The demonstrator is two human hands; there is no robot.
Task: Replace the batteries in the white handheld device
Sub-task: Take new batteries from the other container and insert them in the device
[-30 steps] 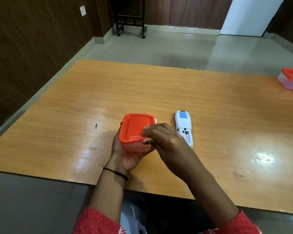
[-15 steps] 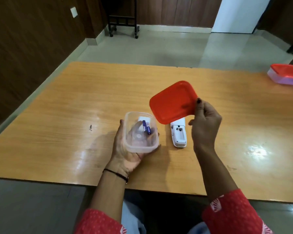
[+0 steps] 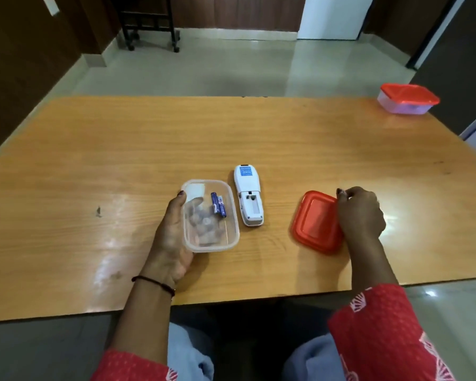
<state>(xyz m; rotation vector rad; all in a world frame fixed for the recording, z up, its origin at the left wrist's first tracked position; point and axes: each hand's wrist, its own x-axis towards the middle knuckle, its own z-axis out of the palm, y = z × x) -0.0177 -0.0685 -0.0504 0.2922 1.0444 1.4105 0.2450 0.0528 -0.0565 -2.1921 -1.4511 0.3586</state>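
The white handheld device lies face down on the wooden table, its battery compartment uncovered and empty. Left of it, my left hand cradles a clear plastic container from below. Inside it lie two blue batteries and a white piece, possibly the battery cover. The red lid rests on the table right of the device. My right hand lies on the lid's right edge, fingers curled over it.
A second clear container with a red lid stands at the table's far right corner. A small dark mark sits on the tabletop to the left. Beyond the table are a tiled floor and a black wheeled stand.
My right hand lifted the red lid off the container, carried it right and set it down on the table. The left hand kept holding the container.
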